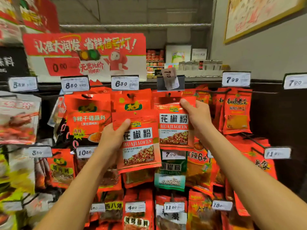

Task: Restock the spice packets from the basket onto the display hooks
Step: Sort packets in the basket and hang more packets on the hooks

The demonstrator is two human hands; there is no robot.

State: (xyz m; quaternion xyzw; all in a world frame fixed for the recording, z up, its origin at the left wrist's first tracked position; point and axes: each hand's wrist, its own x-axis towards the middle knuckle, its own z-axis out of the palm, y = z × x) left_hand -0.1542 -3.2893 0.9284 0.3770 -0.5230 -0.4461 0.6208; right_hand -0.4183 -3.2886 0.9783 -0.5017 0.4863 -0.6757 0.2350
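The left hand point(113, 138) grips a red spice packet point(138, 143) by its upper left corner. Just right of it, the right hand point(197, 117) pinches a matching packet point(173, 128) hanging at its hook point(168, 94), thumb on front.

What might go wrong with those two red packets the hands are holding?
1. The right hand holds a red packet up at its hook. If the hole misses the hook, the packet may drop.
2. The left hand pinches a second packet only at its top corner, so it might slip.
3. The crooked price tag above hangs loose and could get knocked off.
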